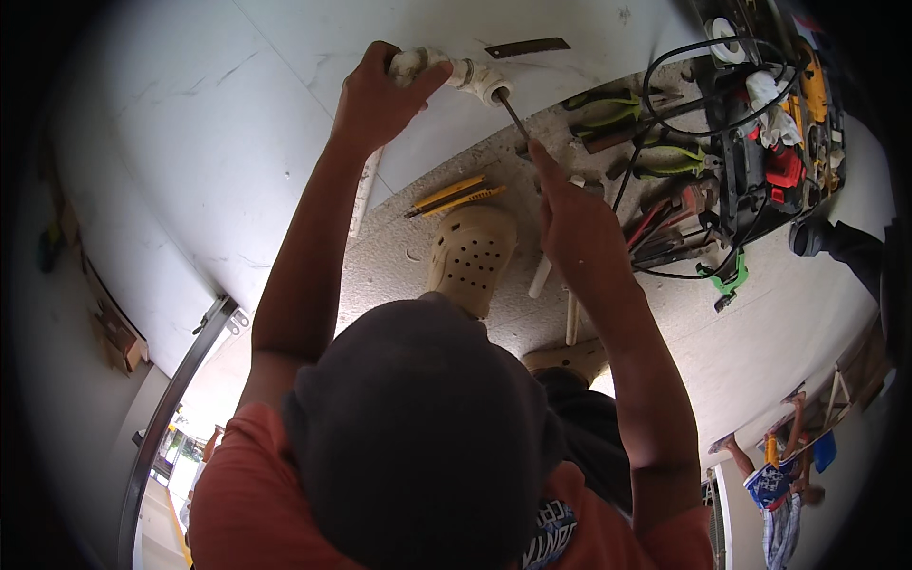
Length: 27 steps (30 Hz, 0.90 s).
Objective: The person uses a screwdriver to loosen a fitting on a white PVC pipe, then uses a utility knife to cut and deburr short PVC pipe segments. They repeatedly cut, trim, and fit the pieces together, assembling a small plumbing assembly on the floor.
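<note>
My left hand (380, 95) is closed around a white elbow pipe fitting (465, 74) at the top of the view. A white pipe (363, 195) runs down from under that hand. My right hand (570, 214) pinches a thin dark-shafted tool (513, 114), and the tool's tip rests at the open end of the fitting. Both forearms reach up from an orange shirt and a dark cap (418, 427) that fill the lower middle of the view.
A beige perforated clog (470, 256) stands on the rough floor, with yellow-handled tools (456, 195) beside it. A heap of pliers, cables and power tools (731, 142) lies at the right. A flat saw blade (527, 47) rests on the white tile. Another person (779, 475) is at the lower right.
</note>
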Motion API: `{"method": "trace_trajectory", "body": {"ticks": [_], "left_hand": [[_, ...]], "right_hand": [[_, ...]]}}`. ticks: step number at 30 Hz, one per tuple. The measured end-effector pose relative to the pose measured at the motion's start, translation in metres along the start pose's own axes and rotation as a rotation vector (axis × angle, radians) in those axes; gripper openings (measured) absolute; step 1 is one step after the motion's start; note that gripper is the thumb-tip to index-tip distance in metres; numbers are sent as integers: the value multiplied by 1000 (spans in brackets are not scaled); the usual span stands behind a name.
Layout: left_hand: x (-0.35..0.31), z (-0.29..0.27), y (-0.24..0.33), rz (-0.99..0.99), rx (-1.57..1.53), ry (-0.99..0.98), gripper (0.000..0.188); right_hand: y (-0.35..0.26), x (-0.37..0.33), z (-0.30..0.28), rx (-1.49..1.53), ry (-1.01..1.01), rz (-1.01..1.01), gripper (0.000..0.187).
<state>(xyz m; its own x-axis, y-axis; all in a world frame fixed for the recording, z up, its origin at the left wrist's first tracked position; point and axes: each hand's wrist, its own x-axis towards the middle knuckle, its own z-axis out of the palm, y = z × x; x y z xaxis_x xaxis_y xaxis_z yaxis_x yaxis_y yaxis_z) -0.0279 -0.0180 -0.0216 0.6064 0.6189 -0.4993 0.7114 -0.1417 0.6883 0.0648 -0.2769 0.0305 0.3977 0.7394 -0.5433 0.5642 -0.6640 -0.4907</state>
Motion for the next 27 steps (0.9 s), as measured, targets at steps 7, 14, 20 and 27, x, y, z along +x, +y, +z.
{"method": "trace_trajectory", "body": {"ticks": [7,14,20,27], "left_hand": [[14,11,0,220,219,91,88],[21,13,4,119,242,105,78],[11,17,23,91,92,219,57],[10,14,26,76,140,210,54]], "right_hand": [[1,1,10,37,12,0,63],[-13,3,6,-90,-65,66,70],[-20,36,6,-52,44,62,71],[-23,16,1,-58,-109,144,67]]}}
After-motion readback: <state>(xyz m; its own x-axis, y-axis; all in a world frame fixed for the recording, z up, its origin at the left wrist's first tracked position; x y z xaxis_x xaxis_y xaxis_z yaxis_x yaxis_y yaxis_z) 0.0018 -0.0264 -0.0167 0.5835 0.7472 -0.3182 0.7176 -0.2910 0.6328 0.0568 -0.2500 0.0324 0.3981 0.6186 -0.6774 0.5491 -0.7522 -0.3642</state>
